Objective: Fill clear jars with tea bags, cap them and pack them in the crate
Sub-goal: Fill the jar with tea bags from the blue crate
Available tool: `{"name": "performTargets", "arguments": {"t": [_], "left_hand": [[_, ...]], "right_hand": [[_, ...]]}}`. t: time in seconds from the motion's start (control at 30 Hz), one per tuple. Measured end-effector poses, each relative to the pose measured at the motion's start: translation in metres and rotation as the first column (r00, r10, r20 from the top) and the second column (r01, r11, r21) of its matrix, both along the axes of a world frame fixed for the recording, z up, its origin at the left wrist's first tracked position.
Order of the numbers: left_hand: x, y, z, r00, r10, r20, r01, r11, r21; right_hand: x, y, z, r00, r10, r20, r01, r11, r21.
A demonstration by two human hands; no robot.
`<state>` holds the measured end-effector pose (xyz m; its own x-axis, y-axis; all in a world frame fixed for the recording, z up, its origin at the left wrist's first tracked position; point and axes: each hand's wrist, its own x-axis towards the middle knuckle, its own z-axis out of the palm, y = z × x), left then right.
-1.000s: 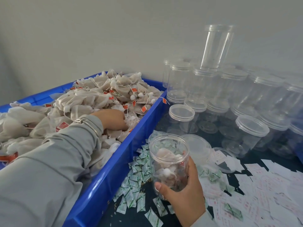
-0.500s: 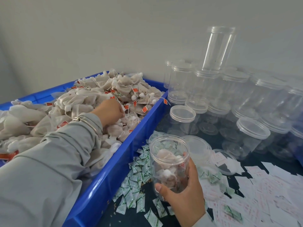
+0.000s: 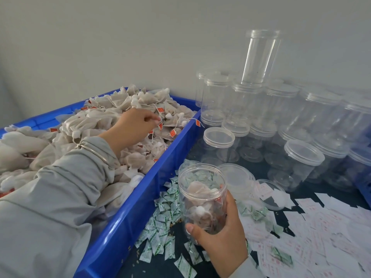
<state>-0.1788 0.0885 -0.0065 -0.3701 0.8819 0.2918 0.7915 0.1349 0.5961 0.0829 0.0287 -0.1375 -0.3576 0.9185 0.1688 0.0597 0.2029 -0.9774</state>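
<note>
Right now the right hand (image 3: 219, 237) is gripping an open clear jar (image 3: 202, 199), thumb curled across the lower front wall and fingers (image 3: 222, 187) wrapping round the far side. It is sitting upright, lid off, partly filled with tea bags, just beside the right wall of the blue crate (image 3: 128, 217); can't tell whether its base is touching the bench (image 3: 265, 171) or being held just above it.

Left hand (image 3: 134, 125) is reaching into the crate, fingertips curled down and pinching at a string or tag on the tea bag pile (image 3: 140, 105); exactly which bag it has is not readable. Grey sleeve and a metal bangle (image 3: 96, 151) are lying across the pile.

Small green-and-white sachets (image 3: 160, 225) are lying loose on the bench between crate and jar. White printed slips (image 3: 313, 237) are spreading across the bench to the right of the hand. Two loose clear lids (image 3: 236, 177) are lying just behind the jar.

Capped empty jars (image 3: 301, 157) are standing packed together at the back right, stacked in layers, with one tall jar (image 3: 259, 55) standing on top near the wall.
</note>
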Motion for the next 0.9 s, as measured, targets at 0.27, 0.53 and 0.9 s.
{"name": "performTargets", "arguments": {"t": [0.27, 0.53, 0.9], "left_hand": [[0.022, -0.011, 0.009, 0.927, -0.235, 0.292, 0.172, 0.959, 0.225], [0.051, -0.036, 0.035, 0.006, -0.658, 0.753, 0.436, 0.680, 0.590], [0.080, -0.029, 0.001, 0.050, -0.580, 0.813, 0.850, 0.453, 0.271]], "right_hand": [[-0.002, -0.002, 0.000, 0.999, -0.016, 0.035, 0.015, 1.000, 0.021], [-0.004, -0.005, -0.001, 0.996, -0.003, 0.086, 0.000, 0.999, 0.036], [-0.003, -0.005, -0.002, 0.997, 0.017, 0.081, -0.022, 0.998, 0.059]]}}
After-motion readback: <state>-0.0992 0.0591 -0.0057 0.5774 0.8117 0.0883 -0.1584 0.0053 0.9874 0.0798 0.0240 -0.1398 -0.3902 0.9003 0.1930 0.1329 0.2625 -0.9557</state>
